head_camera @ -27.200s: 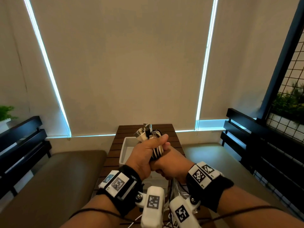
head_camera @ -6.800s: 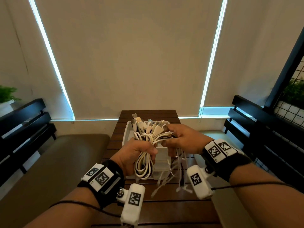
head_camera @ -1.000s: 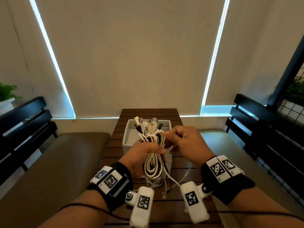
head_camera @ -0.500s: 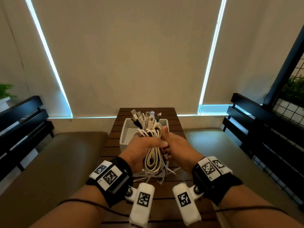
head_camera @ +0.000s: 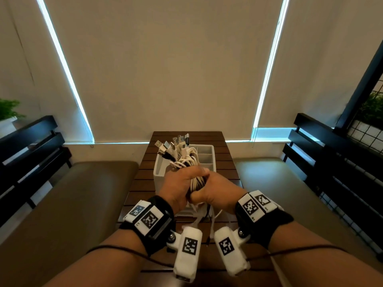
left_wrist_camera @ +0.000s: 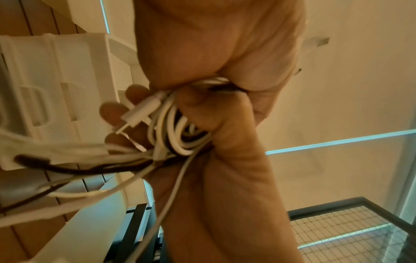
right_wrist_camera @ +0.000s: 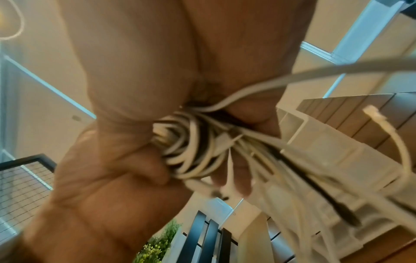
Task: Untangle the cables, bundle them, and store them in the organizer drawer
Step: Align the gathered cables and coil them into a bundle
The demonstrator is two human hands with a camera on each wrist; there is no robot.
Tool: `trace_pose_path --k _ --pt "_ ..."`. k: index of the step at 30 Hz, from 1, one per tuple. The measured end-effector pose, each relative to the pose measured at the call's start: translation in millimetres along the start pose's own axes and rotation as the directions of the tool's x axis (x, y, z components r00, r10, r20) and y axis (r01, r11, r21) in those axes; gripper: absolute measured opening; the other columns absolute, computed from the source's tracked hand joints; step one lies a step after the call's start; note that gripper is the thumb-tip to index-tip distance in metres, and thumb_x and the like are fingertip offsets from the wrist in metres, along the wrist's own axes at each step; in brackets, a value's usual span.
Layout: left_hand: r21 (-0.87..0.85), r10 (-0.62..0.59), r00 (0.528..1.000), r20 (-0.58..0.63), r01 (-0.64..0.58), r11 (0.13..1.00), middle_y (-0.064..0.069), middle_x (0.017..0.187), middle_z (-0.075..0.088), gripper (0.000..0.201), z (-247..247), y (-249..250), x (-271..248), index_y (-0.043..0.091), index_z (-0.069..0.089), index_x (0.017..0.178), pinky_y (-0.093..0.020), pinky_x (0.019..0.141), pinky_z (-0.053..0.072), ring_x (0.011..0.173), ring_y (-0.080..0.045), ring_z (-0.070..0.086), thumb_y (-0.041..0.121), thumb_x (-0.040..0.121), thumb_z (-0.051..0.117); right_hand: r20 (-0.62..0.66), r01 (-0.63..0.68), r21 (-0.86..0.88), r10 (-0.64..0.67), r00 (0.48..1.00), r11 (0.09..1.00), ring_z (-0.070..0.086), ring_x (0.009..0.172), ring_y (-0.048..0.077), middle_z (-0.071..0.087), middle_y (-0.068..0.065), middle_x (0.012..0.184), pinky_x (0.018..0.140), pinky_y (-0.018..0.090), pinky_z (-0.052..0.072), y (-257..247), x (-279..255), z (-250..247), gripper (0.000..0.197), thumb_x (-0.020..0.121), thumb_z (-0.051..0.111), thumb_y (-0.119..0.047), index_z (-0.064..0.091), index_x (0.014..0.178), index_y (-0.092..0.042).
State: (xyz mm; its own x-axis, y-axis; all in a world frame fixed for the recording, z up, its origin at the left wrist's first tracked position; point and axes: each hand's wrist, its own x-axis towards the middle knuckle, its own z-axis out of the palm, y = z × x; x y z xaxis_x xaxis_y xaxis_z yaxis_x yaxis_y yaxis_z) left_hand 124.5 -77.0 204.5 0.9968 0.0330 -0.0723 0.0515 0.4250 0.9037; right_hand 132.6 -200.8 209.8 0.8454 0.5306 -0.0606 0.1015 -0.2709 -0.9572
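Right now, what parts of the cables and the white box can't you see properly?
- Middle of the cable bundle: head view, covered by the left hand and right hand.
- How many cables: all views, too overlapped to count.
- Lower front of the organizer: head view, hidden behind the hands, so any drawer's state is unclear there.
- Dangling cable ends: right wrist view, blurred and cut off at the edge.
- Plug types: head view, too small.

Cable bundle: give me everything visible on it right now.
The cable bundle is mostly white cords with a few dark ones, coiled into loops. Both the left hand and right hand grip its middle, above the white organizer. USB plugs fan out on top; loose ends dangle below.
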Motion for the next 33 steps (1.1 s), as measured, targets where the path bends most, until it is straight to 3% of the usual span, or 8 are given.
trace_pose_path --k 3,6,10,17,21,25,29,33 --pt "0.021 0.018 0.998 -0.058 -0.017 1.000 -0.020 0.097 0.070 0.044 3.1 -3.7 1.7 0.004 0.063 0.114 -0.044 0.075 0.057 0.092 -0.034 0.070 -0.003 0.072 0.074 -0.085 0.044 -0.078 -0.051 0.995 0.996 0.069 0.084 0.006 0.071 -0.004 0.087 0.074 0.026 0.056 -1.5 1.7 4.4 0.052 0.064 0.073 0.008 0.060 0.098 -0.028" --pt "0.007 -0.027 0.998 -0.059 0.027 1.000 -0.018 0.104 0.071 0.042 3.6 -3.8 1.8 0.004 0.065 0.113 -0.042 0.075 0.057 0.095 -0.031 0.070 0.000 0.072 0.075 -0.081 0.038 -0.044 -0.041 0.996 0.998 0.070 0.092 0.016 0.072 0.003 0.095 0.082 0.037 0.059 0.9 2.7 7.6 0.055 0.061 0.074 0.010 0.061 0.107 -0.018" --pt "0.025 -0.075 0.997 -0.006 0.075 0.997 -0.012 0.108 0.072 0.037 3.7 -3.2 -0.2 0.007 0.068 0.112 -0.043 0.082 0.056 0.100 -0.028 0.069 -0.002 0.077 0.070 -0.127 0.058 -0.013 -0.060 0.990 0.998 0.070 0.079 0.011 0.071 0.001 0.085 0.066 0.025 0.056 4.2 0.8 14.6 0.052 0.063 0.068 0.015 0.063 0.108 -0.011" --pt "-0.002 -0.117 0.993 0.006 0.117 0.993 -0.020 0.096 0.068 0.050 9.5 -4.6 -1.3 0.001 0.065 0.113 -0.038 0.069 0.054 0.089 -0.033 0.068 0.008 0.066 0.079 -0.232 0.076 -0.065 -0.089 0.969 0.995 0.068 0.082 0.014 0.071 0.000 0.087 0.068 0.030 0.054 10.1 0.6 14.3 0.050 0.056 0.069 0.003 0.062 0.100 -0.021" --pt "-0.057 -0.169 0.982 0.086 0.174 0.983 -0.022 0.090 0.063 0.046 8.1 -3.8 -4.0 -0.005 0.058 0.121 -0.033 0.059 0.054 0.073 -0.030 0.068 0.005 0.078 0.070 -0.025 -0.043 0.147 0.047 0.999 0.988 0.069 0.094 0.031 0.072 0.015 0.095 0.084 0.050 0.056 9.1 -1.6 5.9 0.054 0.054 0.067 0.004 0.064 0.106 -0.009" --pt "-0.002 -0.204 0.966 0.157 0.207 0.978 -0.038 0.109 0.062 0.042 9.0 -2.0 -6.1 -0.001 0.061 0.121 -0.035 0.066 0.057 0.085 -0.036 0.069 0.012 0.081 0.066 0.151 -0.083 0.237 0.048 0.987 0.968 0.068 0.092 0.036 0.072 0.019 0.091 0.092 0.054 0.050 8.9 -2.7 -1.5 0.028 0.059 0.068 0.006 0.071 0.086 -0.001" --pt "0.050 -0.204 0.954 0.220 0.198 0.979 -0.019 0.104 0.069 0.056 6.9 3.7 -3.5 0.002 0.063 0.122 -0.034 0.067 0.056 0.090 -0.027 0.069 0.017 0.068 0.071 0.025 -0.071 0.185 0.067 0.997 0.980 0.070 0.077 0.032 0.071 0.018 0.083 0.073 0.047 0.056 6.2 -6.4 6.6 0.023 0.062 0.066 0.003 0.070 0.085 0.002" --pt "0.047 -0.202 0.950 0.240 0.197 0.979 -0.013 0.131 0.061 0.062 1.2 2.6 0.2 0.013 0.059 0.131 -0.035 0.082 0.052 0.119 -0.025 0.059 0.015 0.070 0.071 -0.091 -0.016 0.183 0.033 0.995 0.983 0.065 0.060 0.020 0.068 0.008 0.068 0.051 0.030 0.048 3.9 -9.1 14.8 0.023 0.064 0.063 0.013 0.068 0.081 -0.001"
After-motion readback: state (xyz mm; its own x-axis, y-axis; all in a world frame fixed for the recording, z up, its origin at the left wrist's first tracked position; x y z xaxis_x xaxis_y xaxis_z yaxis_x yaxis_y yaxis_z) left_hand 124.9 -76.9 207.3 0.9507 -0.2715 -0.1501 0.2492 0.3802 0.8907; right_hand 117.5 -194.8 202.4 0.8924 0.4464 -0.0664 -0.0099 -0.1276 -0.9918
